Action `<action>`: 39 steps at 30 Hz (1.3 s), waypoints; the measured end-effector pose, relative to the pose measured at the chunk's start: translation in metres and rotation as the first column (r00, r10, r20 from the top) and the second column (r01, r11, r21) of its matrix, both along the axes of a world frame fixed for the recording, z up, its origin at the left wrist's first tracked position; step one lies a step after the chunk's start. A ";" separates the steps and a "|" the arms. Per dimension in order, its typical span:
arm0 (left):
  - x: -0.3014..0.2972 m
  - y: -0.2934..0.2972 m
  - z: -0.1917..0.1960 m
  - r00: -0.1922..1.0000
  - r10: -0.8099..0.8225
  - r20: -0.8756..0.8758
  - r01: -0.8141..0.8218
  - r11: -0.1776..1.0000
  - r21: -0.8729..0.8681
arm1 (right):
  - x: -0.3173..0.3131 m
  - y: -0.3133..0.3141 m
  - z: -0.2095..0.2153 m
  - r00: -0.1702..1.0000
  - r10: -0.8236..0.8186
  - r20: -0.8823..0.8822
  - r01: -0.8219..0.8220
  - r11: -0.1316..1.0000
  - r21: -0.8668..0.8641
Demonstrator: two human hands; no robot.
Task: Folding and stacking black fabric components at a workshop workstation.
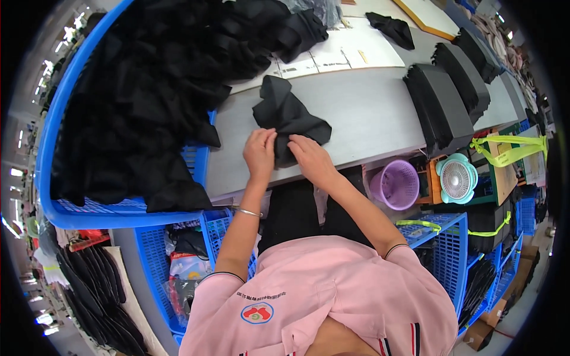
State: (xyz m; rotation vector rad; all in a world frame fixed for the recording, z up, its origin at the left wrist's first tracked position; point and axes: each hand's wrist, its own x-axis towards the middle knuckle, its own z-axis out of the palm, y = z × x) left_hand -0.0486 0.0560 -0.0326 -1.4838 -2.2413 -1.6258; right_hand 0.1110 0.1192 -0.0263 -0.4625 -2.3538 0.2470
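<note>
A crumpled piece of black fabric [291,115] lies on the grey table top [368,101] in front of me. My left hand [260,153] pinches its near left edge between thumb and fingers. On the near right side, my right hand [312,159] grips the same cloth with its fingertips. Part of the fabric hangs between the two hands near the table's front edge. To the left, a big blue plastic basket [47,160] holds a heap of black fabric pieces [136,101], some spilling over its side onto the table.
Stacks of folded black pieces [436,107] stand at the right of the table. White boards [350,44] and another black piece [392,29] lie at the far side. Below the right edge are a purple basket [396,184] and a small turquoise fan [457,178]. Blue crates [151,261] flank me.
</note>
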 end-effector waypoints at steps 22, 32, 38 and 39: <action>0.113 -0.042 0.089 0.509 -0.615 0.603 0.714 0.693 0.104 | 0.053 0.016 0.004 0.740 -0.352 -0.573 -0.612 0.003 -0.791; 0.149 -0.060 0.103 0.858 -0.498 0.123 0.492 0.867 0.082 | 0.061 0.023 0.008 0.756 -0.430 -0.494 -0.486 0.138 -0.863; 0.129 -0.014 0.074 0.848 -0.472 0.243 0.488 0.873 -0.009 | 0.072 0.002 0.026 0.723 -0.472 -0.505 -0.492 0.162 -0.855; 0.124 -0.010 0.075 0.789 -0.479 0.384 0.506 0.862 0.036 | 0.076 -0.001 0.025 0.730 -0.488 -0.479 -0.470 0.150 -0.870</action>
